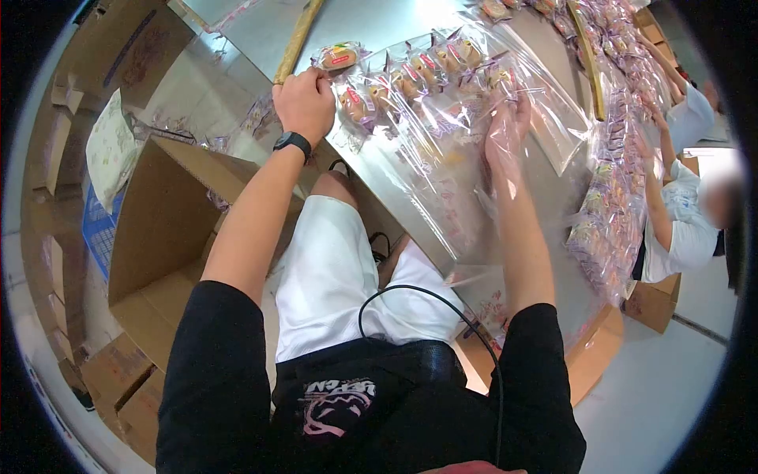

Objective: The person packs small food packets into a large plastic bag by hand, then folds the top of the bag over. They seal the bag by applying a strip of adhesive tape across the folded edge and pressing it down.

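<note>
A row of individually wrapped pastries (426,73) lies on the metal table, under and around a large clear plastic bag (442,174). My left hand (304,107) is at the table's left edge with its fingers curled, close to a wrapped pastry (338,57) at the row's left end. What those fingers grip, if anything, is hidden. Clear film covers my right hand (507,130), which seems to be inside the bag. Its fingers close round a wrapped pastry (500,77) at the row's right end.
Many wrapped pastries (612,182) are heaped along the table's right side, beyond a wooden strip (586,59). Another strip (298,39) lies at the upper left. A cardboard box (162,213) stands open on my left. Across the table, a person in a light shirt (683,201) reaches in.
</note>
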Demonstrator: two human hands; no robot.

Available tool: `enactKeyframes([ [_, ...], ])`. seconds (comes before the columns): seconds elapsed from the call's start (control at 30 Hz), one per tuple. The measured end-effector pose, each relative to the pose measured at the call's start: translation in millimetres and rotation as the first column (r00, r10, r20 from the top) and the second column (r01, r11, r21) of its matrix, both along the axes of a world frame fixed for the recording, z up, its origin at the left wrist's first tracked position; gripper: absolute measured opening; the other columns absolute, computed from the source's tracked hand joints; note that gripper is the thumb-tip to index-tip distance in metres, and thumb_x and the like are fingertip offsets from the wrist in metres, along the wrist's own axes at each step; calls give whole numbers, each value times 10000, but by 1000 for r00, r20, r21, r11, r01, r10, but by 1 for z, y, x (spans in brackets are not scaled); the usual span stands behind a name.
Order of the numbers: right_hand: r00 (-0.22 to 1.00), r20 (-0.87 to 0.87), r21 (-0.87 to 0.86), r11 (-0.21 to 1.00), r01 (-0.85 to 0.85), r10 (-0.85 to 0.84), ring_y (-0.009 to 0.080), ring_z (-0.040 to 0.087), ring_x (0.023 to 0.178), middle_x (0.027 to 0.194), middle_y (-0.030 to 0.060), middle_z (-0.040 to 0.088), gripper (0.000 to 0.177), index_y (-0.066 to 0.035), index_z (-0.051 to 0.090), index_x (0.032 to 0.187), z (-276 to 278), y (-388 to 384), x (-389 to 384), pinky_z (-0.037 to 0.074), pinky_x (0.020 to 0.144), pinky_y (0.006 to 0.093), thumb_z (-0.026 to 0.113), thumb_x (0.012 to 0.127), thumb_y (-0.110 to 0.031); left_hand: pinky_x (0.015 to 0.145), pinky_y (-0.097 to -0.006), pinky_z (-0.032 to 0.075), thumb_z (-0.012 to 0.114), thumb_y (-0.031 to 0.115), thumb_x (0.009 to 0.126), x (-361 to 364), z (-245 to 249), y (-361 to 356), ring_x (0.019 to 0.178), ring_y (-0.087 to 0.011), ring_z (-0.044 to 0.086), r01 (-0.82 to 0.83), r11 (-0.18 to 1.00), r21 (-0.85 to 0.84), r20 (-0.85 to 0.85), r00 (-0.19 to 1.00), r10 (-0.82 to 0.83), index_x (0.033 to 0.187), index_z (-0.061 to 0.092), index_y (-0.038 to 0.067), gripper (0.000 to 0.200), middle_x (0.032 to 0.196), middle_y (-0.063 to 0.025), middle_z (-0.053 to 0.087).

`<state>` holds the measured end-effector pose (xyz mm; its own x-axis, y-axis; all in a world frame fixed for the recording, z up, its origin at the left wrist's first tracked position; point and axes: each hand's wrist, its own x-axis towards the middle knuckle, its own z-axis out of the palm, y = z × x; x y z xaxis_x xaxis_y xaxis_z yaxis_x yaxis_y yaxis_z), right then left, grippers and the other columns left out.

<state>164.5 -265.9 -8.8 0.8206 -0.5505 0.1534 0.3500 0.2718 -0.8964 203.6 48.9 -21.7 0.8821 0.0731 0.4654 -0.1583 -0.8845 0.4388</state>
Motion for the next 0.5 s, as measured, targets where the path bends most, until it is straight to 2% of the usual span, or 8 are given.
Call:
enactKeyframes([
  [0.1, 976, -136, -387, 916, 106, -170, 181, 639, 1068, 1275, 125, 627, 454, 1, 500, 1403, -12, -10, 4, 522, 906, 304, 680, 990, -59, 783, -429, 442, 573, 165, 939, -3, -2, 0, 827, -307, 653, 1, 999, -50, 24, 1000, 0, 895, 747, 124, 185, 853, -92, 728],
  [0.13, 955, -146, -507, 849, 152, -258, 195, 652, 1081, 1316, 147, 628, 453, 12, 494, 1410, -14, -8, 7, 532, 925, 315, 665, 994, -39, 759, -415, 454, 567, 151, 951, -4, 4, 2, 798, -295, 652, 22, 979, -203, 0, 1000, -22, 912, 742, 111, 184, 855, -99, 725],
  [0.17, 985, -48, -341, 930, 139, -165, 207, 648, 1108, 1291, 156, 632, 459, 22, 488, 1401, -26, -8, 11, 517, 959, 326, 677, 988, -46, 735, -401, 465, 561, 137, 963, -7, 9, 4, 769, -284, 651, 42, 936, -350, -20, 998, -53, 928, 737, 98, 183, 857, -105, 723],
  [0.2, 980, -47, -377, 912, 162, -193, 204, 647, 1110, 1279, 157, 633, 464, 23, 483, 1401, -23, -8, 13, 514, 963, 325, 680, 988, -52, 711, -386, 477, 555, 122, 975, -10, 13, 2, 740, -272, 651, 55, 871, -488, -48, 995, -90, 945, 732, 86, 183, 860, -112, 720],
  [0.23, 973, -55, -413, 893, 181, -222, 201, 645, 1111, 1266, 157, 635, 470, 24, 478, 1402, -22, -8, 11, 511, 967, 323, 682, 987, -58, 647, -342, 483, 556, 86, 992, -12, 16, -2, 669, -207, 615, 135, 817, -561, 135, 988, -71, 1021, 703, 41, 157, 850, -121, 698],
  [0.33, 955, -56, -503, 834, 226, -292, 224, 657, 1056, 1200, 141, 635, 421, -2, 564, 1342, -22, -5, 10, 522, 950, 321, 708, 952, -66, 661, -331, 480, 558, 81, 1003, -31, 50, -10, 664, -169, 577, 201, 755, -625, 213, 973, -83, 1068, 674, 16, 147, 818, -118, 666],
  [0.37, 944, -32, -573, 780, 252, -329, 233, 659, 1040, 1183, 135, 634, 404, -11, 591, 1322, -25, -6, 12, 528, 938, 321, 715, 942, -70, 732, -245, 457, 602, 84, 988, -35, 62, -17, 789, -102, 547, 316, 657, -685, 249, 948, -196, 1067, 697, 20, 139, 885, -41, 595],
  [0.5, 908, -103, -636, 729, 254, -406, 244, 670, 1006, 1142, 123, 631, 374, -36, 663, 1262, -15, 2, 4, 550, 889, 312, 746, 906, -115, 818, -320, 498, 675, 175, 949, -5, 121, -70, 872, -205, 615, 550, 801, -237, 266, 830, -491, 1134, 713, 46, 229, 958, -90, 663],
])
